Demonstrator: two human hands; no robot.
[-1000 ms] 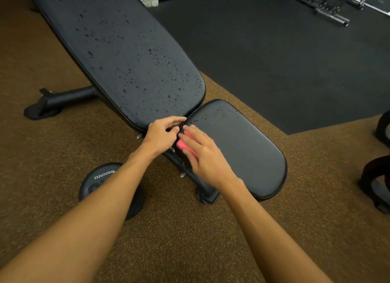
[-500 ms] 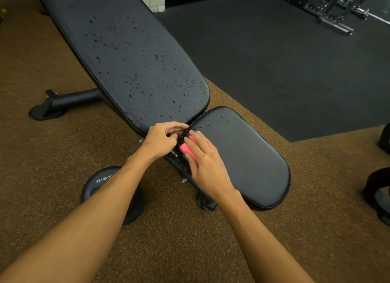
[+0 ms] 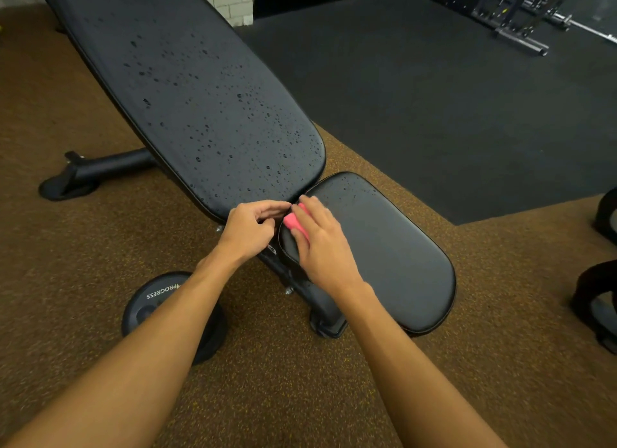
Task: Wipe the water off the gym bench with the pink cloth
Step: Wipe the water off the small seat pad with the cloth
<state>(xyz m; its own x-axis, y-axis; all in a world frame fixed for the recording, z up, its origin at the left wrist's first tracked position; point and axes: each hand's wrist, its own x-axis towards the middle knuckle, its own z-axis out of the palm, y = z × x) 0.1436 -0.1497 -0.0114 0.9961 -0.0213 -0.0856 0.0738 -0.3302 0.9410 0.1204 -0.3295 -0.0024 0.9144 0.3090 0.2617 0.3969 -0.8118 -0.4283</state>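
Your right hand lies flat on the pink cloth, fingers nearly straight. It presses the cloth to the upper left end of the seat pad, right at the rim beside the gap to the back pad. Only a small fold of cloth shows past your fingers. Your left hand sits just beside it at the same gap with its fingers curled; whether it pinches anything cannot be told. The bench runs from the upper left of the frame to lower right of centre. Drops speckle the back pad, thickest toward its lower rounded edge, and a few dot the seat pad's upper end. From your right hand the seat pad stretches to its rounded lower right edge. Brown floor spreads on the left and across the bottom, and a black mat fills the upper right. A plate lies on the floor under your left forearm. The bench foot stands at middle left, and a rack is well apart in the upper right corner.
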